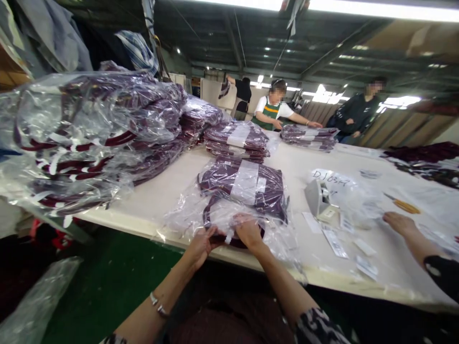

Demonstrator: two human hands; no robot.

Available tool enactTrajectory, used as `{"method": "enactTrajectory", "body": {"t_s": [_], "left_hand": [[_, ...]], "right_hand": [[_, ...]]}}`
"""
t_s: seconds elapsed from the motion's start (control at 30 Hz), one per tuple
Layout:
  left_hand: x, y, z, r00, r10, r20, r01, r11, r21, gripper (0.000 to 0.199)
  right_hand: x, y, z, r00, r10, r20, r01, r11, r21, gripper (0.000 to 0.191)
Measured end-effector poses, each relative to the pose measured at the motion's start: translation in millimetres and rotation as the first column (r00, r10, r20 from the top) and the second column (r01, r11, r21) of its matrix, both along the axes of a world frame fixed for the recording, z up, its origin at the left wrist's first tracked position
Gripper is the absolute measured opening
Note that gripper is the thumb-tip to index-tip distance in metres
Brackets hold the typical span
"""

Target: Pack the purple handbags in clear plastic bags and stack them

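Observation:
A folded dark maroon garment (268, 191) lies in a clear plastic bag (179, 210) at the table's near edge, with a pale paper strip (245, 181) across it. My left hand (204, 246) is closed on the near edge of the bag, beside the garment's rounded collar part. Just to its right, my right hand (248, 231) has its fingers curled down on the bag over the collar. A small white piece shows between both hands. Some of the fingertips are hidden by the plastic and the fingers themselves.
Bagged garments form a tall pile (118, 110) at left and lower stacks (236, 138) behind. On the right are a tape dispenser (319, 198), labels (335, 241), yellow-handled scissors (405, 205) and another person's hand (398, 222). A person in a green apron (270, 111) stands across the table.

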State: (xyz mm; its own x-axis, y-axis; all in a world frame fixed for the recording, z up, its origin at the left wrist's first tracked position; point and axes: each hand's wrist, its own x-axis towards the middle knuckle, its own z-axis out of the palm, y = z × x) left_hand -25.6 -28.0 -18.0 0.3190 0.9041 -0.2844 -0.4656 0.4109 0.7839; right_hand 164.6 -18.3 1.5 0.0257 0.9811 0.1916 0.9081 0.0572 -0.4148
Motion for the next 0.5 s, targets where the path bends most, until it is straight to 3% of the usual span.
{"method": "enactTrajectory", "body": {"t_s": [0.07,0.13,0.2,0.3,0.37,0.5], "left_hand": [[-7,-4,3.4,0.984,0.0,-0.176,0.032,0.983,0.183,0.04],[-16,-11,1.9,0.9,0.053,-0.433,0.138,0.907,0.399,0.044],[-23,-21,-4.6,0.747,0.152,-0.647,0.309,0.783,0.54,0.044],[-22,-34,-19.3,0.58,0.237,-0.779,0.559,0.579,0.593,0.05],[-14,-35,-27.8,0.559,0.246,-0.792,0.64,0.479,0.601,0.055],[7,-20,-31.8,0.644,0.198,-0.739,0.619,0.434,0.655,0.034]], "right_hand": [[9,-1,-4.1,0.999,-0.02,-0.039,0.018,0.998,-0.054,0.019],[19,-2,-9.8,0.99,-0.051,-0.129,0.047,0.998,-0.033,0.025],[26,-2,-12.4,0.972,-0.045,-0.231,0.056,0.997,0.044,0.029],[33,3,-5.7,0.964,0.047,-0.261,-0.015,0.992,0.123,0.029],[34,6,2.7,0.965,0.105,-0.239,-0.08,0.99,0.115,0.026],[32,4,10.8,0.933,0.314,-0.176,-0.312,0.949,0.038,0.022]]}}
